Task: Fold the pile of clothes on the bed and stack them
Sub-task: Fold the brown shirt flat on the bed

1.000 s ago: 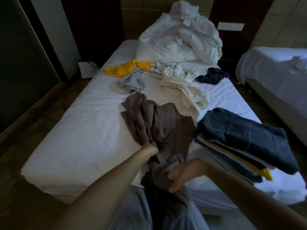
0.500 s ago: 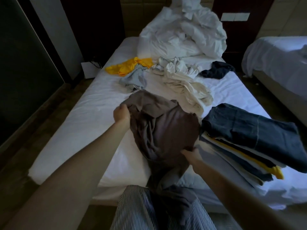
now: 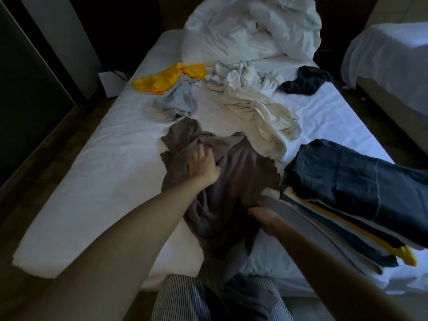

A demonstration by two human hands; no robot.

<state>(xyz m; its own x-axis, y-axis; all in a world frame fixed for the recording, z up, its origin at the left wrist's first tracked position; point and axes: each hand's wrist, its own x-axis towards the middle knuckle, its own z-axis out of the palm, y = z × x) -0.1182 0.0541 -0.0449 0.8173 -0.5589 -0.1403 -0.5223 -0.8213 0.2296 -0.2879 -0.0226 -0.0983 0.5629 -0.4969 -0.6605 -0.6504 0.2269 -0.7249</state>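
Brown garment (image 3: 245,174) lies rumpled on the near half of the bed (image 3: 104,170), and its lower end spills over the mattress edge onto our striped trousers (image 3: 183,300). Our left hand (image 3: 203,165) reaches out on a nearly straight arm, palm down on the upper middle of the cloth, fingers curled into a raised fold. Our right hand (image 3: 264,216) sits closer in at the garment's right edge, with the arm coming from the lower right. Its fingers tuck under and pinch the cloth, though shadow hides the tips.

Just beside that hand stands the folded stack (image 3: 359,177), with a dark blue piece on top and white, navy and yellow layers beneath. Beyond the brown garment a cream garment (image 3: 261,117) sprawls across the middle of the bed, its near end touching the brown one. Further up lie a pale blue garment (image 3: 178,100), a yellow garment (image 3: 166,77) touching it, and a dark navy garment (image 3: 305,81) alone on the right. A white duvet (image 3: 250,31) is heaped at the head of the bed. A second bed (image 3: 389,61) stands to the right.
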